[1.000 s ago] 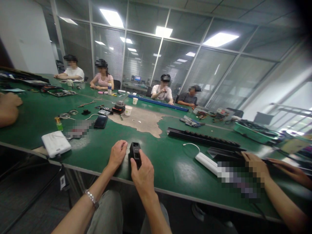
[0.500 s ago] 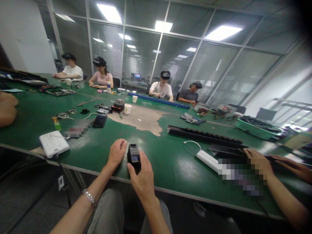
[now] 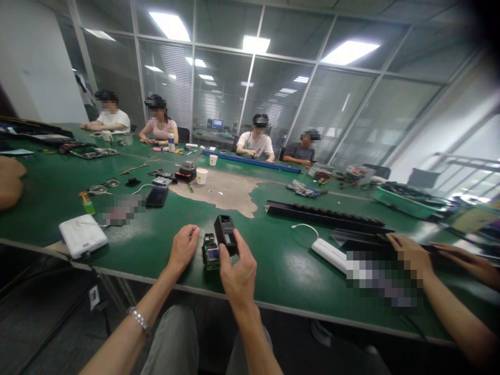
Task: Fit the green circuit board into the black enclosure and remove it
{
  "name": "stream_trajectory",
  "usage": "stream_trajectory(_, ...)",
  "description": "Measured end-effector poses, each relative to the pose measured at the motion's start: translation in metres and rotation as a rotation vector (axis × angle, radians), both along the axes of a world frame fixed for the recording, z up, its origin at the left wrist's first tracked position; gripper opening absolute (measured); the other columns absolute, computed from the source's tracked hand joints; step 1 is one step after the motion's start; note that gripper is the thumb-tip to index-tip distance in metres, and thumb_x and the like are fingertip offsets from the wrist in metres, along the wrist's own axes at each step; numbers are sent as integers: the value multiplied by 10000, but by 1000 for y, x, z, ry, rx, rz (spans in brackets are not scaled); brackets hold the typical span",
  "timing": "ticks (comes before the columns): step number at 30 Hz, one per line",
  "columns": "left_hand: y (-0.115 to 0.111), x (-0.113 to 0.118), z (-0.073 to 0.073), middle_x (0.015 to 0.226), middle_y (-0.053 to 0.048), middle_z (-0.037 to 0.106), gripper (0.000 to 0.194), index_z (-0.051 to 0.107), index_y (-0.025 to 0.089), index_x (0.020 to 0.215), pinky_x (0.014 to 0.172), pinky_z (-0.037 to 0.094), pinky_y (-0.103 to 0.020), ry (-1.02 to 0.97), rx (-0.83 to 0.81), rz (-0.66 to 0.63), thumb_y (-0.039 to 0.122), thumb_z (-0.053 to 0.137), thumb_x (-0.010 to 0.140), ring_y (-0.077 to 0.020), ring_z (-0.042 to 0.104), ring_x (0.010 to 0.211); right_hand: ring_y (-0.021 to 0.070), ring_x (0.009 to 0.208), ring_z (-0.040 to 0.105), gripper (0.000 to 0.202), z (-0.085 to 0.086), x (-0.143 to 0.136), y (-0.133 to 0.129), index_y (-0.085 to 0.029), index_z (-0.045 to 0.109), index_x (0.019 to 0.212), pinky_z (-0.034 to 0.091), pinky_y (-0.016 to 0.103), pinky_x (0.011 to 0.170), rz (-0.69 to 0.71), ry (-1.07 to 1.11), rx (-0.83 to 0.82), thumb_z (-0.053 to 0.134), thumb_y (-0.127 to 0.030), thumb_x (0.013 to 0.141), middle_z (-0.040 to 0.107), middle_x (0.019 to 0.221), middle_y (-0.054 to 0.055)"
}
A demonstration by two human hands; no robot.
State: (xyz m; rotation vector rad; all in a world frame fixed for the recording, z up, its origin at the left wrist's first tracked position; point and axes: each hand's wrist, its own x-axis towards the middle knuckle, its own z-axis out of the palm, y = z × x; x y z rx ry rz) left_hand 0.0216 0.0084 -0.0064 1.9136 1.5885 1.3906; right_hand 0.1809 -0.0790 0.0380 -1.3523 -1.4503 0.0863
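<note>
The black housing (image 3: pixel 224 229) sat in the right hand (image 3: pixel 227 245), gripped between thumb and fingers, tilted, its hollow, slotted face in view over the near edge of the green table (image 3: pixel 281 271). And right there, just to its left, the circuit board (image 3: pixel 212 253) stood bare on the tabletop, a little screen on its face! Whether the two touched, I could not tell. On the board's other side, the left hand (image 3: pixel 184 249) rested near it, fingers curled in loosely, a beaded bracelet (image 3: pixel 139 321) round the wrist. Out to the left now: a dark phone (image 3: pixel 157 196) lay flat, and a white box (image 3: pixel 83 235) sat by the table's edge with a cable running off it. Over to the right, a white bar (image 3: pixel 330 256) trailed a thin curved cord, and behind it stretched a long black rail (image 3: pixel 324 213); a neighbour's hand (image 3: pixel 406 251) was on another dark strip there. Farther up, a paper cup (image 3: pixel 201 176) stood on a brown patch (image 3: pixel 230 195), a blue beam (image 3: pixel 252 161) ran along the far side, and beyond that sat four people in headsets, backed by glass panels (image 3: pixel 222 67).
</note>
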Motion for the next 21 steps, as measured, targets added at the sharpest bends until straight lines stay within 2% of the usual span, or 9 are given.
stream_trajectory(5,1,1,-1,881,-43,665,305,648,202,911,780,451,-291,13,7,20,390,408,907,-175,604,825,263,1153,573,456,-25,24,3,-120,550,1281,434,424,1005,-26,-6,-76,535,-318,870,609,1245,153)
stream_trajectory(9,0,1,-1,881,-44,667,307,650,200,915,775,452,-290,16,4,15,386,405,906,-175,604,819,261,1161,568,458,-41,27,6,-117,541,1289,431,426,1010,-15,-17,-101,526,-316,876,605,1251,156)
stream_trajectory(13,0,1,-1,896,-44,667,308,649,203,935,784,453,-291,19,-1,11,389,406,909,-174,604,828,267,1201,533,474,-47,26,6,-116,514,1313,412,445,1029,2,-62,-103,521,-298,875,571,1293,162)
stream_trajectory(18,0,2,-1,899,-46,667,310,651,203,930,780,453,-290,26,1,18,390,404,909,-174,603,825,304,1324,385,587,-52,28,3,-103,409,1394,345,513,1069,-10,-156,-67,538,-293,854,412,1436,185)
stream_trajectory(21,1,3,-1,894,-44,668,312,651,205,930,776,455,-289,24,-2,22,394,404,909,-172,605,816,294,1332,375,573,-52,29,2,-108,390,1405,342,509,1074,1,-160,-76,514,-275,871,410,1439,177)
